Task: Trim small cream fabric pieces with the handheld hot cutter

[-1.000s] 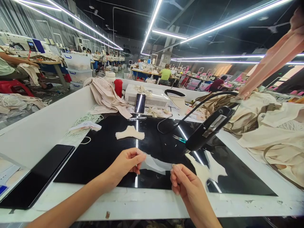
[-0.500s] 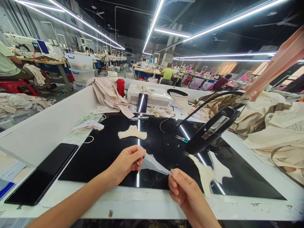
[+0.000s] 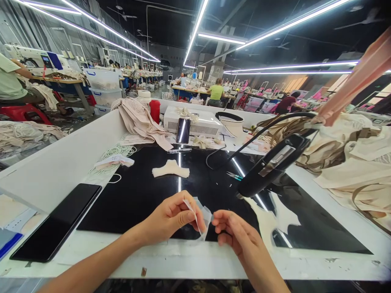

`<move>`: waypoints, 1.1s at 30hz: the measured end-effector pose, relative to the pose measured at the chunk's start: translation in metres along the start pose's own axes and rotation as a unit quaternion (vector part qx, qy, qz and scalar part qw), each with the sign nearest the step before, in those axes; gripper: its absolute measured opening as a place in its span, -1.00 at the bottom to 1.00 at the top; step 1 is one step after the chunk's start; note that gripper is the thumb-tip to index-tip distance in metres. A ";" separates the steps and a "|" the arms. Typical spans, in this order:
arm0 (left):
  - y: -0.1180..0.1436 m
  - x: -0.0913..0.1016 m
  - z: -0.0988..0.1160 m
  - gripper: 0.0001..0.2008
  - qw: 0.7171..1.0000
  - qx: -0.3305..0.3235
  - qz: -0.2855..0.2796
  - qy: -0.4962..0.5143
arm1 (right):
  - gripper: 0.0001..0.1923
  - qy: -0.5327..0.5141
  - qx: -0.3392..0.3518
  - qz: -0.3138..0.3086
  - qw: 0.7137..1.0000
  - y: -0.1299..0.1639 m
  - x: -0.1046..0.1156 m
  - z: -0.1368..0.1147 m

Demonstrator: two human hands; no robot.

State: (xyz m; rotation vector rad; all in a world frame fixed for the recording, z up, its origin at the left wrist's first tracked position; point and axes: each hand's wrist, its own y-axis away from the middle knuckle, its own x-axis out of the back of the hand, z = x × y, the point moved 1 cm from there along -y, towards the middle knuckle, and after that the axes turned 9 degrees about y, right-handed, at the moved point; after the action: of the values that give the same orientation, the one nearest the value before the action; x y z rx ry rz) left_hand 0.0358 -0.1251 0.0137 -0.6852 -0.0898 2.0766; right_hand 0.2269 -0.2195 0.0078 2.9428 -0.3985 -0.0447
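A thin, see-through white fabric piece point(image 3: 207, 217) hangs folded between my hands, low over the near part of the black board point(image 3: 137, 203). My left hand point(image 3: 175, 215) is closed on it, with one edge standing up between thumb and fingers. My right hand point(image 3: 236, 232) has its curled fingertips at the piece's right corner; the contact there is small. Beyond my hands, a cream cut-out piece point(image 3: 170, 169) lies flat on the board. To the right lie another cream piece point(image 3: 263, 221) and a white cut piece point(image 3: 284, 213).
A black handheld tool with a cord point(image 3: 271, 165) hangs at right from a pink strip point(image 3: 354, 77). Teal-handled snips point(image 3: 234, 176) lie by its tip. A large black phone point(image 3: 58, 221) sits at left. Behind are a small phone point(image 3: 183, 130), a red cup point(image 3: 154, 111) and heaped fabric point(image 3: 140, 120).
The sheer fabric was stretched taut between both hands; now it is slack and folded toward my left hand. My left hand has shifted right, closer to the right one.
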 end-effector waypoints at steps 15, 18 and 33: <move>-0.006 0.003 -0.004 -0.60 0.977 0.125 0.158 -0.064 | -0.64 0.132 0.092 -0.059 0.985 -0.020 -0.012 -0.001; -0.007 0.007 -0.012 -0.65 0.971 0.166 0.168 -0.040 | -0.64 0.154 0.090 -0.077 0.981 -0.030 -0.012 -0.003; -0.010 0.019 -0.014 -0.86 0.919 0.188 0.214 -0.273 | -0.82 0.361 0.189 -0.005 0.913 -0.042 0.004 0.010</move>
State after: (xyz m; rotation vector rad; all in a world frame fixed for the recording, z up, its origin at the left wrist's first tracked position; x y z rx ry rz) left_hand 0.0425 -0.1075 -0.0034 0.1434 0.1589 2.5580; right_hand 0.2410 -0.1822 -0.0099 3.0199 -0.2917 1.1999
